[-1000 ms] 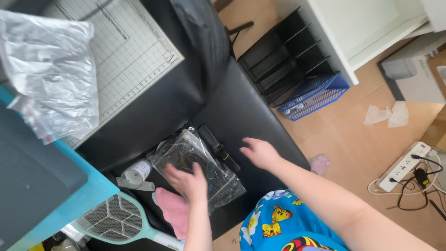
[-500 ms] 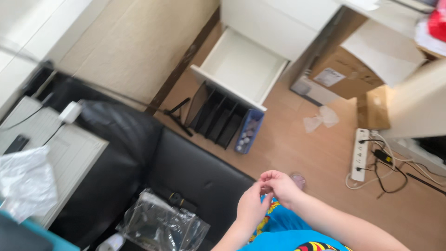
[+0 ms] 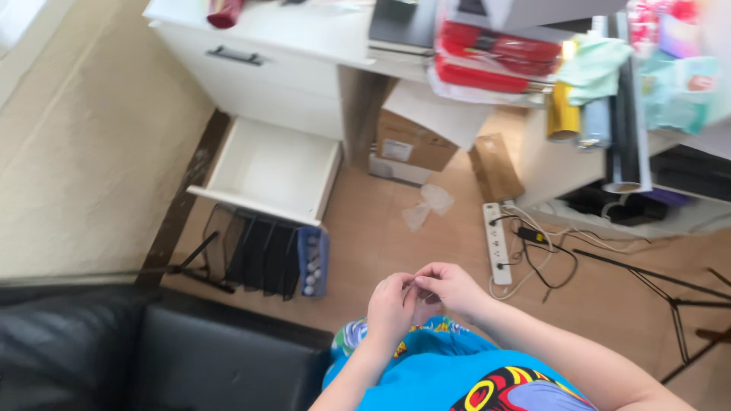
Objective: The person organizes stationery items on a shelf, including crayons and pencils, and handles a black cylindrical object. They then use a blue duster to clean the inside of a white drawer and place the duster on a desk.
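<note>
A small, thin, clear scrap of film or wrapper (image 3: pixel 415 293), too small to id for sure, sat pinched between both hands in front of the person's lap, over the bright blue printed fabric (image 3: pixel 457 373) on the knees. Head view, the only one: left hand (image 3: pixel 392 308) had its fingertips curled in on the scrap's near edge, right hand (image 3: pixel 453 288) met it thumb-to-forefinger from the other side, so both were closed in a fine pinch on the same bit, tips touching or nearly so. Compared w/ a sec earlier, the hands had left the crinkly clear plastic bag on the black leather sofa (image 3: pixel 114 342) and come together at the lap; half a sec earlier they were already joined, so the grip was settled, not new. The bag itself was out of frame now. The camera had swung up and away from the sofa toward the floor and furniture: open white drawer (image 3: pixel 270 171), black wire file rack (image 3: pixel 255 251) lying on the wood floor, white power strip (image 3: pixel 496 242) w/ cables, brown cardboard box (image 3: pixel 411 141) under the white desk (image 3: pixel 304 34). My read: the work had moved from the bag to a small piece handled at the fingertips, prob. being picked apart or peeled.
</note>
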